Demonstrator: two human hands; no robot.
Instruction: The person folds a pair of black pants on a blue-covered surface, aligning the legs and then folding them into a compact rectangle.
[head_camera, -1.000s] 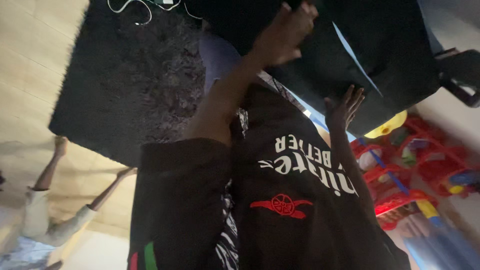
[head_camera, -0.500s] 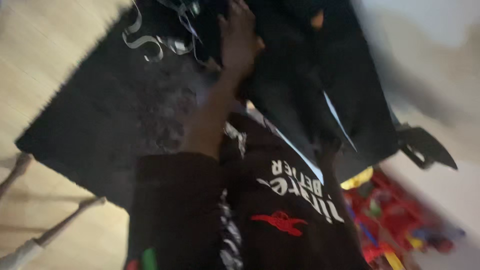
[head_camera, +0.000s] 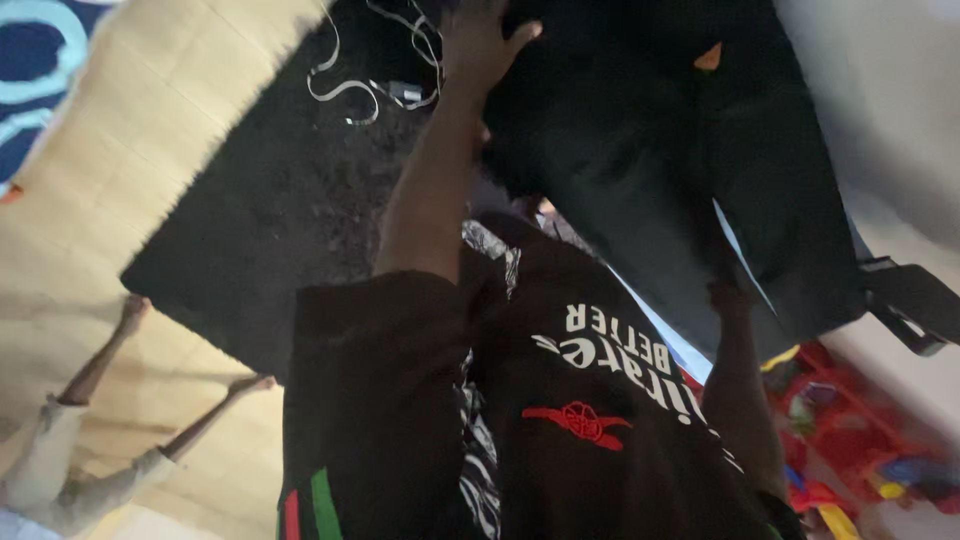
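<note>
Biggest thing in view: large black panel (head_camera: 640, 130), flat and dark, tilted across the upper middle and right, its far corner running out toward a black bracket-like piece (head_camera: 915, 300) at right. Thin pale-blue edge shows along its lower side.

Under and left of it: dark shaggy rug (head_camera: 280, 210) on a pale wood floor (head_camera: 130, 200). Patterned blue-and-white mat (head_camera: 30, 50) in the top left corner.

Person in a black jersey (head_camera: 560, 400), white lettering and a red emblem on the chest, red and green stripes low on the sleeve. Both arms go up to the panel.

Another person lies on the floor at lower left; only their bare legs (head_camera: 110, 400) and light shorts show, well apart from the panel.

Red plastic toy set (head_camera: 850, 440) with yellow and blue bits, lower right, below the panel's edge.

Left hand (head_camera: 478, 45): fingers spread, thumb out to the side, palm laid on the panel's top-left part. Pressing flat, not wrapped around anything.

Right hand (head_camera: 728, 295): up at the panel's lower edge, touching it. Fingers are lost in the dark against the panel, so I cannot tell if they are curled on the edge or flat.

White cable (head_camera: 375, 85) coiled loose on the rug, just beside the left hand, with a small plug in the tangle.

Small orange patch (head_camera: 708, 57) on the panel near the top.
</note>
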